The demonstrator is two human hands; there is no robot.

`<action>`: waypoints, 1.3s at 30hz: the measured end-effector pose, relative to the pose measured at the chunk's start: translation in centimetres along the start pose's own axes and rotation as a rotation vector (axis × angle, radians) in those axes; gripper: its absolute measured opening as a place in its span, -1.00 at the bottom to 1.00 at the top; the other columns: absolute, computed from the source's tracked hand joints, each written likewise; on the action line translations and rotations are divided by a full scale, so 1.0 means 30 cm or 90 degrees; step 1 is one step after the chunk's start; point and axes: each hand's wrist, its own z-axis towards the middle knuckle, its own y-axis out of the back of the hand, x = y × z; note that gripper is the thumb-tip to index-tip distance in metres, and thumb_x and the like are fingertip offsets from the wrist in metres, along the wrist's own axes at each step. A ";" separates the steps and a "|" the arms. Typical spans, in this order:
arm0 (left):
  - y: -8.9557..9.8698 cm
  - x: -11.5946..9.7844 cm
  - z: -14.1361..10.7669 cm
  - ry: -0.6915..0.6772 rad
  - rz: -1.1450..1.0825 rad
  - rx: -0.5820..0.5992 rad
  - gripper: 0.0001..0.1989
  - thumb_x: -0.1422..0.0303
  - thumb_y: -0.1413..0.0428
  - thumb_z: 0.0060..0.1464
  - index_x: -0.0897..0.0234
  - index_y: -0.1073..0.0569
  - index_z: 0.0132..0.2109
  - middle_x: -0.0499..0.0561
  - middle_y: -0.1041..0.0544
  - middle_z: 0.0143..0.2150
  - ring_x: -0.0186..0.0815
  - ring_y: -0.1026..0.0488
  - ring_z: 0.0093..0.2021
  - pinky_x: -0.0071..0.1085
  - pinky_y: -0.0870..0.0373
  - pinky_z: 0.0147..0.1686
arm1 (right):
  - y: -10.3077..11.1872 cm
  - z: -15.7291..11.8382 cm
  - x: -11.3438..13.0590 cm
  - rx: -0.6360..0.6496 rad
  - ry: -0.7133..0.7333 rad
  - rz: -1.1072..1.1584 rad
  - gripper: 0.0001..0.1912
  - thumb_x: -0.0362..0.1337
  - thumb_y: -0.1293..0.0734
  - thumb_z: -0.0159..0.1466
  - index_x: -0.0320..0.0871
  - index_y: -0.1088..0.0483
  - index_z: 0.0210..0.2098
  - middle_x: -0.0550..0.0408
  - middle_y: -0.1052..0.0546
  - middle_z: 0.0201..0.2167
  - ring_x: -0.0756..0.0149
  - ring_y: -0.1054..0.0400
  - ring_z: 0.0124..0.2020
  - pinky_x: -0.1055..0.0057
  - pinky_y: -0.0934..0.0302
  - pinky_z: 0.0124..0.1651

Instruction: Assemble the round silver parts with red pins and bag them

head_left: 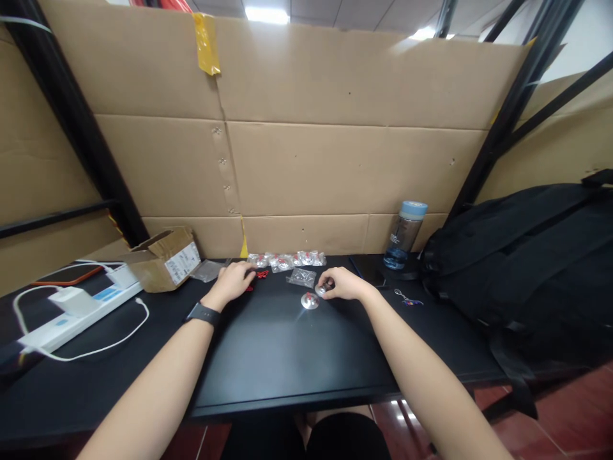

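Head view: "What occupies the right hand at the black table?"

"A silver disc, pinched in the fingertips, just right of a second disc on the tabletop."

"And the left hand?"

"Palm down beside red cords; whether it grips anything, I cannot tell. Clear packets line the far side."

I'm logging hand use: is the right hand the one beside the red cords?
No, the left hand is beside the red cords, while the right hand holds a shiny silver disc.
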 end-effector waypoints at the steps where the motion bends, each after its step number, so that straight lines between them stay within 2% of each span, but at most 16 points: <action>1: -0.017 0.000 0.003 -0.005 -0.006 0.004 -0.67 0.24 0.02 0.29 0.09 -0.56 0.06 0.07 -0.55 0.16 -0.05 -0.44 0.16 -0.18 -0.30 0.09 | 0.005 -0.002 0.000 0.003 0.003 0.001 -0.68 -0.33 -0.54 0.00 -0.12 -0.61 -0.21 0.10 -0.64 -0.30 0.25 -0.50 -0.27 0.43 -0.29 -0.19; 4: -0.053 -0.026 0.011 -0.013 -0.011 0.005 -0.67 0.19 0.01 0.29 0.04 -0.58 0.05 0.04 -0.55 0.17 -0.05 -0.42 0.18 -0.17 -0.29 0.09 | 0.020 -0.010 0.003 0.001 0.014 -0.002 -0.65 -0.36 -0.55 -0.02 -0.12 -0.60 -0.20 0.11 -0.64 -0.28 0.26 -0.49 -0.26 0.44 -0.27 -0.20; 7: -0.056 -0.044 0.013 -0.015 -0.012 0.001 -0.73 0.22 -0.07 0.21 0.04 -0.62 -0.03 0.06 -0.59 0.10 -0.02 -0.43 0.13 -0.14 -0.27 0.07 | 0.034 -0.014 0.002 -0.018 0.017 -0.004 -0.66 -0.36 -0.56 -0.02 -0.12 -0.59 -0.21 0.11 -0.63 -0.26 0.26 -0.48 -0.26 0.44 -0.27 -0.20; 14: -0.019 -0.031 0.007 -0.016 -0.033 0.005 -0.84 0.26 -0.17 0.13 0.07 -0.65 -0.22 0.05 -0.67 -0.09 -0.02 -0.49 0.03 -0.16 -0.25 0.04 | 0.048 -0.018 -0.008 -0.061 0.020 -0.004 -0.66 -0.35 -0.55 0.01 -0.13 -0.58 -0.19 0.09 -0.62 -0.25 0.26 -0.46 -0.25 0.41 -0.27 -0.17; 19: 0.029 -0.056 0.002 -0.017 -0.064 -0.003 -0.81 0.19 -0.14 0.18 0.06 -0.65 -0.25 -0.01 -0.68 -0.10 -0.07 -0.53 0.01 -0.23 -0.26 0.01 | 0.055 -0.020 0.004 -0.099 0.025 0.051 -0.64 -0.34 -0.55 0.02 -0.12 -0.57 -0.16 0.09 -0.61 -0.19 0.26 -0.44 -0.21 0.39 -0.28 -0.14; 24: 0.070 -0.131 -0.010 -0.045 -0.232 -0.045 -0.76 0.13 -0.14 0.19 0.12 -0.63 -0.20 -0.01 -0.68 -0.16 -0.13 -0.58 -0.10 -0.27 -0.33 -0.01 | 0.029 -0.004 0.037 -0.157 0.056 0.180 -0.54 -0.27 -0.55 0.06 -0.13 -0.51 -0.05 0.02 -0.57 -0.06 0.26 -0.43 -0.18 0.36 -0.33 -0.15; 29: 0.051 -0.216 -0.008 -0.143 -0.462 -0.034 -0.63 0.16 -0.09 0.25 0.20 -0.52 0.11 0.04 -0.62 -0.18 -0.21 -0.53 -0.17 -0.31 -0.39 -0.05 | -0.003 0.005 0.086 -0.140 0.079 0.364 -0.41 -0.22 -0.54 0.08 -0.09 -0.39 0.09 -0.04 -0.49 0.05 0.26 -0.44 -0.13 0.33 -0.40 -0.14; 34: 0.035 -0.274 -0.016 -0.151 -0.583 -0.006 -0.75 0.20 -0.08 0.25 0.24 -0.52 -0.07 0.05 -0.59 -0.19 -0.24 -0.52 -0.17 -0.32 -0.41 -0.05 | -0.011 0.004 0.104 -0.121 0.082 0.412 -0.41 -0.22 -0.55 0.09 -0.07 -0.37 0.09 -0.03 -0.46 0.05 0.27 -0.46 -0.15 0.32 -0.40 -0.13; 39: 0.046 -0.298 -0.032 -0.112 -0.649 0.026 -0.76 0.16 -0.19 0.17 0.23 -0.45 -0.15 0.03 -0.63 -0.28 -0.22 -0.59 -0.19 -0.31 -0.43 -0.08 | -0.009 0.001 0.115 -0.132 0.077 0.423 -0.41 -0.19 -0.56 0.08 -0.08 -0.38 0.06 -0.03 -0.46 0.06 0.28 -0.47 -0.17 0.30 -0.41 -0.10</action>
